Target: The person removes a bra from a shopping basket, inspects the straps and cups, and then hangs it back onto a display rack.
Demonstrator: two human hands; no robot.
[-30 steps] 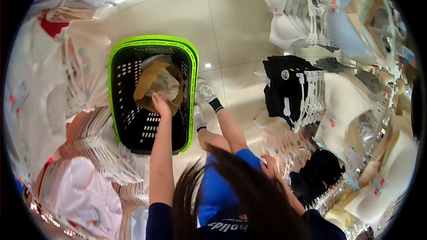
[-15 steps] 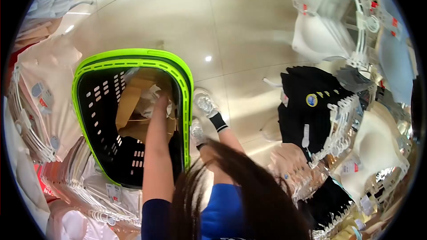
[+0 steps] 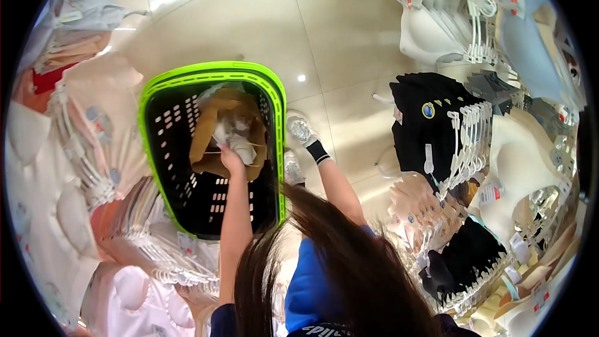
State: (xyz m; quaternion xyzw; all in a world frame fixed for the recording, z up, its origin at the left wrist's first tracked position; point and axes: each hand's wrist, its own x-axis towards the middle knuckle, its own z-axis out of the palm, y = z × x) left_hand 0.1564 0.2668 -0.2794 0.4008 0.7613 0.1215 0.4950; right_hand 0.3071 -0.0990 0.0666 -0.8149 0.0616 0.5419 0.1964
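Note:
My left hand reaches down into a black basket with a bright green rim. Its fingers are closed at the near edge of a brown paper bag, which stands open inside the basket. White crumpled items lie in the bag, right beside my fingertips; what they are I cannot make out. A thin pale handle cord shows near the fingers. Some clear plastic is visible at the bag's far side. My right hand is out of view.
Racks of hanging bras surround me: pale pink ones at left, black ones and cream ones at right. Shiny tiles cover the floor. My sneakers stand beside the basket, and long hair hangs across the lower view.
My left hand has drawn back from inside the bag to its near edge. The bag's opening faces me more now. The basket appears farther right as the view shifts.

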